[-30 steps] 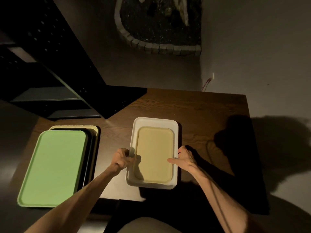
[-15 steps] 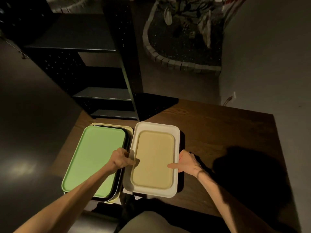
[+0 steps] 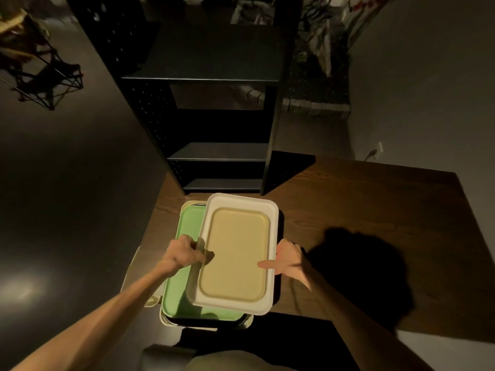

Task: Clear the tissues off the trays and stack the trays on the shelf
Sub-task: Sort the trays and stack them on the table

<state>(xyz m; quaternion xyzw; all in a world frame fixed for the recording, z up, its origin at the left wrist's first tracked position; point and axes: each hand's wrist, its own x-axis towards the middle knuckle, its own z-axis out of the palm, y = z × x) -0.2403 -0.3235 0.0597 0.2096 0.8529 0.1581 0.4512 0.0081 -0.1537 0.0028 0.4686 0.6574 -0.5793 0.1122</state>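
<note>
1. Dim room; a wooden table stands against a black shelf unit whose visible shelves hold nothing.
2. White tray, with a smaller tan tray nested inside it, sits partly over the tray stack at the table's near-left edge, overlapping the stack's right side. Whether it rests on the stack or is held just above it cannot be told.
3. Left hand is clenched on the white tray's left rim, thumb on top.
4. Right hand grasps the right rim, thumb laid across onto the tan tray.
5. Stack beneath: green tray on top, a dark tray edge under it, and a pale tray at the bottom.
6. Strong shadow of the person falls across the table's right half.
</note>
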